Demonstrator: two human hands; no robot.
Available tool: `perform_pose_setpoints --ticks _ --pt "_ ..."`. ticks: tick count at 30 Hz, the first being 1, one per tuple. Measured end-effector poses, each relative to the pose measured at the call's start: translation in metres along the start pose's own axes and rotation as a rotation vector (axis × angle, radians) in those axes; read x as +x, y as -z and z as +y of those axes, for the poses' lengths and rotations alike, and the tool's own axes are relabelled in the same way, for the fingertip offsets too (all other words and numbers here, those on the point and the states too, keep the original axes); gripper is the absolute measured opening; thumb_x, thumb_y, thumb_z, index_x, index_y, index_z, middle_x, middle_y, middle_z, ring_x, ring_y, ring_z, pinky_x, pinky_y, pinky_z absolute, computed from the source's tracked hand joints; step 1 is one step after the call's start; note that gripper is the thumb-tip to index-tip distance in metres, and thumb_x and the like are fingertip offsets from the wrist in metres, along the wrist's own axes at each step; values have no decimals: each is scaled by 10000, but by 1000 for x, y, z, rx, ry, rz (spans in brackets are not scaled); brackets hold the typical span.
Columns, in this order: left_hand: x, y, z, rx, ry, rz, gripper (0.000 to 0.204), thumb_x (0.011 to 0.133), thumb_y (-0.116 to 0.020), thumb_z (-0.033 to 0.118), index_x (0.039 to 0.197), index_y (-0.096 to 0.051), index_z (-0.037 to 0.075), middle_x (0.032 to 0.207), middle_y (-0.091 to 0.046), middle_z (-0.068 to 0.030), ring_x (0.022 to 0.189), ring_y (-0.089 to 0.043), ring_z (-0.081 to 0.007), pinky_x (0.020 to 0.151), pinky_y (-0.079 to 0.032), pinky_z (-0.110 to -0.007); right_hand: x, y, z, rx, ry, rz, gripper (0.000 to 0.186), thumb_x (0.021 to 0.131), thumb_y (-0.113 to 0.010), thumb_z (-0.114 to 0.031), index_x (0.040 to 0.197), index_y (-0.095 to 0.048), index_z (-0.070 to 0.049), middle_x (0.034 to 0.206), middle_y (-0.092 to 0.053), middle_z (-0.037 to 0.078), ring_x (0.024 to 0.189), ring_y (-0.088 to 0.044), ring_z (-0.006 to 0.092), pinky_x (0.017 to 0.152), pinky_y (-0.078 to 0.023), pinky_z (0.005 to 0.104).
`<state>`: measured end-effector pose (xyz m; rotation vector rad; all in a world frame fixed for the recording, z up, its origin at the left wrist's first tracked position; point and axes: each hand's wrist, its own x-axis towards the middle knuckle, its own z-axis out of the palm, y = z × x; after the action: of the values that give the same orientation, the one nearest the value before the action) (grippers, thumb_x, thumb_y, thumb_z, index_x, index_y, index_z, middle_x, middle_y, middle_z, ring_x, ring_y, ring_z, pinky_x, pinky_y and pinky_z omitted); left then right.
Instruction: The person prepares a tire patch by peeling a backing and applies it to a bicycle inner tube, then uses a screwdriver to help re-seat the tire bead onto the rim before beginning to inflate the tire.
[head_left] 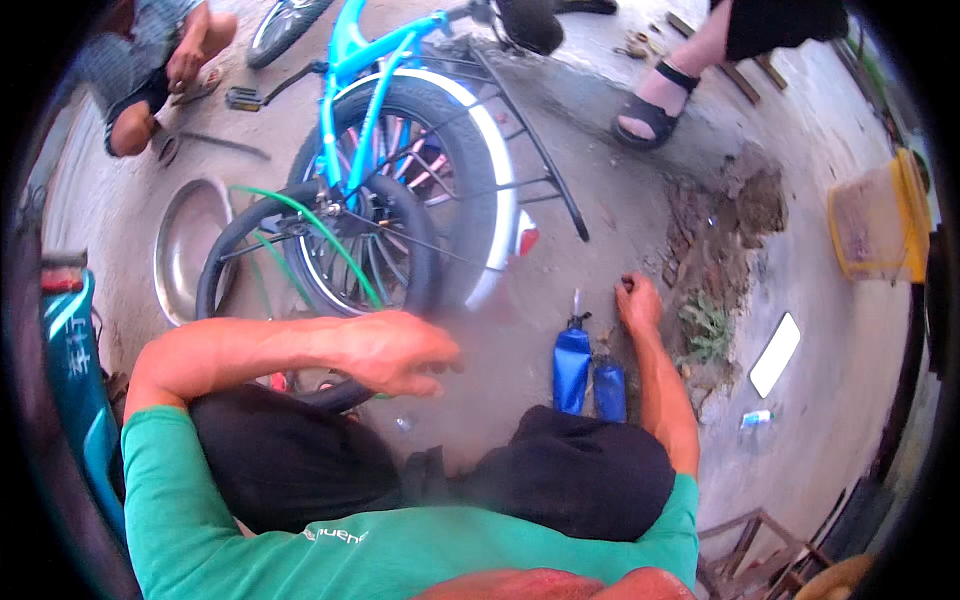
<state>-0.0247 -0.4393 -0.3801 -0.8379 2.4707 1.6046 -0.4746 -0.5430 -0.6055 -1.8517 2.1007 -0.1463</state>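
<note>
My left hand (395, 350) hangs over my left knee, fingers loosely apart and holding nothing, just in front of a loose black tyre (225, 262). The tyre leans against the rear wheel (420, 190) of a blue bicycle (350, 70), with a green inner tube (330, 240) looping out of it. My right hand (638, 303) reaches to the concrete ground, fingers curled, knuckles down; I see nothing in it. Two blue pouch-like items (572, 365) lie just left of my right forearm, a thin metal tool sticking up from one.
A round metal basin (185, 245) lies left of the tyre. Another person crouches at the top left (150, 70); a sandalled foot (650, 105) stands top right. Broken ground (720, 230), a white flat object (775, 355), a small bottle (757, 418) and a yellow crate (880, 225) are on the right.
</note>
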Motion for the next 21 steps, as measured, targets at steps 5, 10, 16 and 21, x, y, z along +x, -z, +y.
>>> perform_pose_setpoints --ticks 5,10,16,21 --pt "4 2 4 0 54 -22 442 912 -663 286 1276 -610 40 1083 -681 -173 1025 -675 -356 883 -534 -502 2 7 -5 -170 99 -81 402 894 -647 -314 1196 -710 -57 1153 -711 198 1088 -670 398 934 -524 498" --pt "-5 2 2 6 53 -1 436 883 -652 263 1259 -625 43 1091 -688 -171 1041 -671 -363 888 -530 -513 6 -2 9 31 54 13 292 920 -619 -287 1017 -721 -30 928 -732 168 867 -707 343 798 -538 472" --pt "-22 2 -11 -55 30 256 400 869 -663 255 1212 -644 51 1059 -693 -184 1022 -675 -383 872 -532 -521 -45 58 -30 616 4 -543 183 914 -608 -167 904 -673 4 769 -670 60 686 -632 141 634 -513 312" --pt "-23 11 -5 -182 -123 481 299 846 -699 202 1076 -646 18 977 -701 -179 954 -690 -386 815 -542 -490 -106 158 -176 640 345 -985 152 917 -640 -126 940 -677 20 793 -669 37 686 -598 110 640 -500 289"
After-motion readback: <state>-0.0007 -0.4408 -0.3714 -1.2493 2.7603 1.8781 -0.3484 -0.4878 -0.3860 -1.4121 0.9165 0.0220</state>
